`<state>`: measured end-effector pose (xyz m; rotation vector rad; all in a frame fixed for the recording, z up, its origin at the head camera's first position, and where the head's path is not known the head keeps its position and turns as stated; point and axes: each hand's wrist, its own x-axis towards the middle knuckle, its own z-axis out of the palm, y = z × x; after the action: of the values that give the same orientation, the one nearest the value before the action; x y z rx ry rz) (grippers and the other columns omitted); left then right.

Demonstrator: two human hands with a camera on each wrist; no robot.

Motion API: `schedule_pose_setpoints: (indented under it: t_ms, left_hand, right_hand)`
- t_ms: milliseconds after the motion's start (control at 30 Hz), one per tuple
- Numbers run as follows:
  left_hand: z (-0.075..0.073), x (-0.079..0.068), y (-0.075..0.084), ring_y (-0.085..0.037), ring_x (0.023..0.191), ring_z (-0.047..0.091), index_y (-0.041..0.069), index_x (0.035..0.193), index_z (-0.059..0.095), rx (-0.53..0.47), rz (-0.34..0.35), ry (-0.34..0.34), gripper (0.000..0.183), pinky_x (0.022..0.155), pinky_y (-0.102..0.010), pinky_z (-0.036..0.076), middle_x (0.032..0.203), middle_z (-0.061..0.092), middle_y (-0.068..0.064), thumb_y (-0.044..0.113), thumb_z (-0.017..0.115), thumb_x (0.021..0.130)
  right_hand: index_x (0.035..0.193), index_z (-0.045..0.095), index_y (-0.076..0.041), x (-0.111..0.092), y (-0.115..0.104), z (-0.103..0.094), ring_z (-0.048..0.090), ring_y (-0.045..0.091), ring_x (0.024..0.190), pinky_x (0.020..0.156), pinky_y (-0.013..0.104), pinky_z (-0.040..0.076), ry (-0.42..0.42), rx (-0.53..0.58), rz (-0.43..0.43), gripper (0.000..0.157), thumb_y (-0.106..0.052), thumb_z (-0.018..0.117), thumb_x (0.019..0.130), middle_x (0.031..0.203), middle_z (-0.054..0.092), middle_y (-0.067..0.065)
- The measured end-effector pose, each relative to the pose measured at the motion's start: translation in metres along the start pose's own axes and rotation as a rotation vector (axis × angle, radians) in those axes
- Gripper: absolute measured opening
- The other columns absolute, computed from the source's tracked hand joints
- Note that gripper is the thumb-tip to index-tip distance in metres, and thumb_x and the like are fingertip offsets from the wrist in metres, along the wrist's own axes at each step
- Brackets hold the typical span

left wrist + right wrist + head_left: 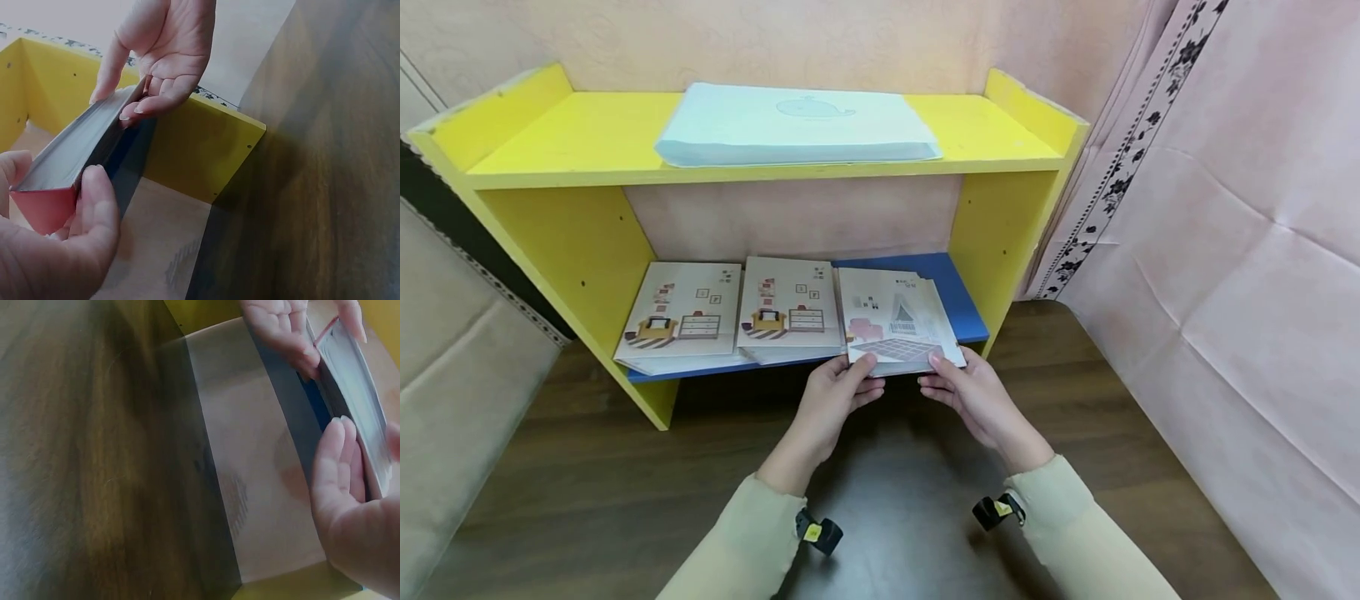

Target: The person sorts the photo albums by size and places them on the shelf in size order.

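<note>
Between both hands is a thick white book (895,321) whose cover has a pink shape, a grey tower drawing and a grid. My left hand (838,396) grips its near left corner, thumb on the cover and fingers underneath. At the near right corner my right hand (970,396) pinches it the same way. In the left wrist view, the book's page edges (81,144) face the camera, with a red spine (45,209) beside the left hand. The book slants over the blue lower shelf (951,283), overlapping its front edge.
Left of the book, two white book stacks with furniture drawings, one at far left (685,308) and one in the middle (790,304), lie on the lower shelf. A pale blue whale-printed packet (805,125) lies atop the yellow shelf unit (565,250). Pale curtains (1240,250) hang at right.
</note>
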<state>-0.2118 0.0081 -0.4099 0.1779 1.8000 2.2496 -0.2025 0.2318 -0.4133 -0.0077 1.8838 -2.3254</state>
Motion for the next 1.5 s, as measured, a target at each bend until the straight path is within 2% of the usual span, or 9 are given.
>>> schedule_pose_setpoints:
  t_ms: [167, 400, 600, 900, 1067, 1200, 1333, 1400, 1500]
  left_hand:
    - [0.003, 0.006, -0.003, -0.026, 0.092, 0.067, -0.001, 0.112, 0.061, 0.028, -0.008, 0.060, 0.056, 0.083, -0.035, 0.055, 0.106, 0.064, -0.018, 0.050, 0.066, 0.088]
    - [0.004, 0.009, -0.006, -0.025, 0.088, 0.069, -0.002, 0.108, 0.066, 0.026, -0.026, 0.139, 0.063, 0.079, -0.034, 0.056, 0.099, 0.071, -0.014, 0.056, 0.067, 0.085]
    - [0.004, 0.015, -0.007, -0.024, 0.087, 0.069, -0.005, 0.104, 0.066, -0.015, -0.068, 0.167, 0.064, 0.079, -0.035, 0.056, 0.098, 0.070, -0.017, 0.056, 0.067, 0.085]
    - [0.007, 0.020, -0.009, -0.021, 0.082, 0.070, -0.004, 0.102, 0.069, -0.023, -0.099, 0.182, 0.061, 0.079, -0.039, 0.056, 0.093, 0.071, -0.016, 0.055, 0.064, 0.088]
    - [0.011, 0.021, -0.010, -0.021, 0.080, 0.070, -0.005, 0.100, 0.070, 0.004, -0.089, 0.190, 0.065, 0.077, -0.038, 0.057, 0.092, 0.071, -0.018, 0.058, 0.066, 0.085]
    - [0.008, 0.021, -0.009, -0.021, 0.080, 0.070, -0.004, 0.100, 0.070, 0.015, -0.088, 0.200, 0.066, 0.079, -0.040, 0.056, 0.092, 0.071, -0.018, 0.060, 0.066, 0.084]
    - [0.005, 0.023, -0.009, -0.022, 0.080, 0.070, -0.003, 0.095, 0.072, 0.044, -0.070, 0.222, 0.068, 0.077, -0.038, 0.057, 0.087, 0.071, -0.015, 0.064, 0.066, 0.081]
    - [0.004, 0.024, -0.008, -0.022, 0.081, 0.070, -0.001, 0.094, 0.072, 0.074, -0.059, 0.233, 0.067, 0.077, -0.037, 0.057, 0.086, 0.072, -0.013, 0.065, 0.064, 0.081]
    - [0.003, 0.020, -0.010, -0.021, 0.083, 0.068, 0.004, 0.095, 0.072, 0.156, -0.043, 0.234, 0.060, 0.076, -0.035, 0.056, 0.088, 0.072, -0.011, 0.062, 0.062, 0.085]
  right_hand:
    - [0.130, 0.044, -0.002, 0.005, -0.002, 0.004, 0.066, 0.023, 0.090, 0.085, 0.037, 0.054, 0.080, -0.024, 0.021, 0.053, -0.032, 0.067, 0.092, 0.107, 0.060, 0.016]
    - [0.121, 0.052, -0.002, 0.012, -0.004, 0.009, 0.065, 0.025, 0.088, 0.082, 0.038, 0.056, 0.175, -0.093, 0.098, 0.054, -0.040, 0.071, 0.087, 0.103, 0.062, 0.013]
    - [0.114, 0.056, -0.002, 0.018, -0.006, 0.009, 0.064, 0.021, 0.082, 0.082, 0.038, 0.055, 0.224, -0.129, 0.199, 0.060, -0.049, 0.074, 0.082, 0.096, 0.063, 0.010]
    - [0.117, 0.056, 0.001, 0.023, -0.008, 0.006, 0.062, 0.020, 0.083, 0.083, 0.036, 0.055, 0.241, -0.131, 0.270, 0.073, -0.057, 0.074, 0.077, 0.099, 0.062, 0.009]
    - [0.111, 0.057, -0.001, 0.023, -0.007, 0.003, 0.061, 0.020, 0.082, 0.078, 0.033, 0.056, 0.254, -0.125, 0.267, 0.070, -0.058, 0.075, 0.076, 0.099, 0.061, 0.009]
    - [0.111, 0.056, 0.000, 0.026, -0.006, 0.006, 0.061, 0.019, 0.079, 0.071, 0.029, 0.056, 0.231, -0.119, 0.265, 0.069, -0.058, 0.073, 0.078, 0.097, 0.061, 0.009]
    - [0.110, 0.056, 0.000, 0.030, -0.006, 0.009, 0.062, 0.020, 0.079, 0.077, 0.033, 0.056, 0.221, -0.130, 0.254, 0.067, -0.058, 0.072, 0.079, 0.095, 0.061, 0.009]
    - [0.110, 0.056, 0.000, 0.031, -0.005, 0.011, 0.063, 0.024, 0.084, 0.080, 0.036, 0.056, 0.218, -0.152, 0.219, 0.065, -0.057, 0.070, 0.081, 0.096, 0.062, 0.010]
    - [0.109, 0.058, -0.001, 0.026, 0.004, 0.013, 0.065, 0.029, 0.089, 0.081, 0.039, 0.056, 0.196, -0.238, 0.109, 0.060, -0.054, 0.069, 0.084, 0.097, 0.064, 0.012]
